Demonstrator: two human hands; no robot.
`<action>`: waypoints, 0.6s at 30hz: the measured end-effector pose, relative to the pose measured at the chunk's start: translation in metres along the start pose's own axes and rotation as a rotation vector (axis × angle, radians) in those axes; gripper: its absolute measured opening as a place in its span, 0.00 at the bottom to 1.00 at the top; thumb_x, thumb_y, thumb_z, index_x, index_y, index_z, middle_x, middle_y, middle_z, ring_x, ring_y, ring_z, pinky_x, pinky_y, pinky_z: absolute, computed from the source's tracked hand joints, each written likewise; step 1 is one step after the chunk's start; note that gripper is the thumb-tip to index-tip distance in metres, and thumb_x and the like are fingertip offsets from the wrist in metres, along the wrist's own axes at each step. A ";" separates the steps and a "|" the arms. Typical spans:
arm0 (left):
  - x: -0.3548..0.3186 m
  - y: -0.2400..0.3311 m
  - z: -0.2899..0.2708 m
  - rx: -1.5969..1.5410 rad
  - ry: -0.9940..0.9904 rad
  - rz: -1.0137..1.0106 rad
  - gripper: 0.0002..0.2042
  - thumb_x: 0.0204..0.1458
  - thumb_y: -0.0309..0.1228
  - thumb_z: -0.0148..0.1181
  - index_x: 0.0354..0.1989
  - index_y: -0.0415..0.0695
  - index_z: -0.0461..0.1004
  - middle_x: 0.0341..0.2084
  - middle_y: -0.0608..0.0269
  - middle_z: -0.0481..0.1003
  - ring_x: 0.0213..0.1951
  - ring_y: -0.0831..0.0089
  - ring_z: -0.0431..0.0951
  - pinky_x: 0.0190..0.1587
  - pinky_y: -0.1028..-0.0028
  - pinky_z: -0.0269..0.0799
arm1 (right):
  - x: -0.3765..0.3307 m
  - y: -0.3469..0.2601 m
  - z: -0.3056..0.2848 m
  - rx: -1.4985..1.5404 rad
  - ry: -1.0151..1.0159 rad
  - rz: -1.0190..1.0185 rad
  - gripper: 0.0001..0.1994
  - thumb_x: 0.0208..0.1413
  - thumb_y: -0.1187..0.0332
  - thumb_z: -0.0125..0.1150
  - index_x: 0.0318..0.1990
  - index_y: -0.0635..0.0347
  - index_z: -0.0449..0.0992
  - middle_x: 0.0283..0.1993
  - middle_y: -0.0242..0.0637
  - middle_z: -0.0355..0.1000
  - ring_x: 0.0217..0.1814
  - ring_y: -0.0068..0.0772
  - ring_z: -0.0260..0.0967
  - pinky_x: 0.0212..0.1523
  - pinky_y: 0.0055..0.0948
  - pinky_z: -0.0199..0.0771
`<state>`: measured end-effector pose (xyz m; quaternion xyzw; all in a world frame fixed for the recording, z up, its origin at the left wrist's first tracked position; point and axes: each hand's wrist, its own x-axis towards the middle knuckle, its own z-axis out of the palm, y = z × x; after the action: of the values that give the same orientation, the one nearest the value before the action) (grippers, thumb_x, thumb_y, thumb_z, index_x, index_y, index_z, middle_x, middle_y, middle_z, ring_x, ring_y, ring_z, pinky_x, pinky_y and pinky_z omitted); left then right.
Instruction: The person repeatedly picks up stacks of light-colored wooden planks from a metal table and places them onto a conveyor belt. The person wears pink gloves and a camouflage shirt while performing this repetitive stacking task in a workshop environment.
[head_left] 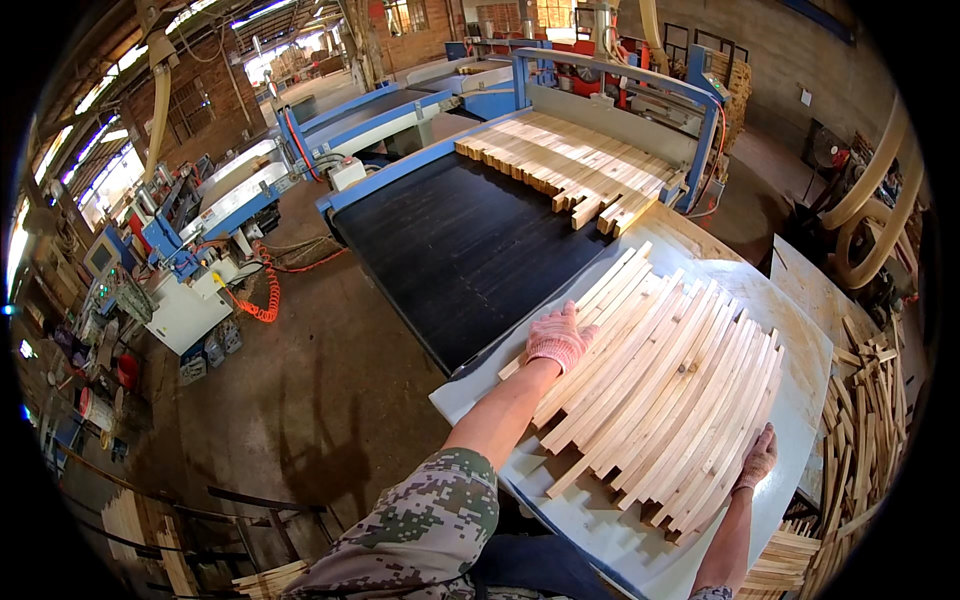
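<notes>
A batch of long pale wooden strips (665, 385) lies side by side on a smooth grey-white tabletop (800, 375), their ends uneven. My left hand (562, 338), in a pinkish knitted glove, rests on the strips at the left side of the batch, fingers spread over the wood. Along the batch's right edge, my right hand (758, 460), gloved alike, presses against the outermost strip with its fingers stretched out. Its palm side is hidden. Beyond the table, another row of wooden strips (570, 160) sits at the far end of a black conveyor belt (470, 245).
A blue machine frame (620, 65) spans the belt's far end. Loose wood pieces (865, 430) are piled at the right, below the table. On the left stand a white machine cabinet (190, 312) and a coiled orange hose (268, 290). A thick duct (880, 220) hangs at the right.
</notes>
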<state>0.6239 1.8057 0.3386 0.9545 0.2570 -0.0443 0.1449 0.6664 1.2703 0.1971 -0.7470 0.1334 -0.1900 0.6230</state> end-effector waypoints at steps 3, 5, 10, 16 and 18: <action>0.000 0.002 -0.001 -0.005 0.002 0.008 0.45 0.66 0.68 0.47 0.82 0.48 0.54 0.71 0.53 0.71 0.69 0.57 0.73 0.73 0.59 0.65 | 0.010 0.013 -0.004 0.000 0.014 -0.029 0.26 0.75 0.47 0.54 0.57 0.64 0.83 0.45 0.40 0.83 0.43 0.32 0.76 0.49 0.33 0.77; 0.001 0.006 0.000 -0.011 0.008 0.022 0.45 0.66 0.68 0.47 0.82 0.48 0.55 0.71 0.52 0.71 0.68 0.57 0.74 0.72 0.59 0.66 | 0.019 0.026 -0.013 -0.028 0.022 -0.074 0.26 0.75 0.47 0.54 0.56 0.64 0.83 0.45 0.40 0.83 0.42 0.32 0.75 0.49 0.33 0.77; 0.001 0.000 0.002 0.000 0.013 0.005 0.45 0.66 0.67 0.47 0.82 0.48 0.55 0.71 0.52 0.71 0.68 0.57 0.74 0.72 0.59 0.66 | 0.003 0.005 -0.002 0.024 -0.027 -0.011 0.25 0.75 0.47 0.55 0.54 0.64 0.83 0.43 0.38 0.82 0.42 0.31 0.75 0.47 0.32 0.77; 0.003 0.001 0.003 -0.002 0.003 0.003 0.44 0.66 0.67 0.48 0.82 0.49 0.54 0.72 0.54 0.71 0.69 0.57 0.74 0.72 0.59 0.66 | 0.000 -0.005 -0.003 0.013 -0.025 0.017 0.26 0.76 0.48 0.55 0.57 0.65 0.82 0.45 0.39 0.83 0.43 0.29 0.75 0.49 0.30 0.78; 0.002 0.001 0.002 -0.003 0.005 0.004 0.44 0.66 0.67 0.48 0.82 0.49 0.55 0.72 0.54 0.70 0.69 0.57 0.74 0.72 0.59 0.66 | 0.001 -0.001 -0.004 0.009 -0.026 -0.001 0.26 0.76 0.48 0.55 0.58 0.65 0.82 0.46 0.39 0.83 0.44 0.29 0.75 0.49 0.31 0.78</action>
<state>0.6263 1.8054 0.3361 0.9549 0.2553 -0.0414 0.1458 0.6656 1.2669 0.1993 -0.7467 0.1240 -0.1810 0.6280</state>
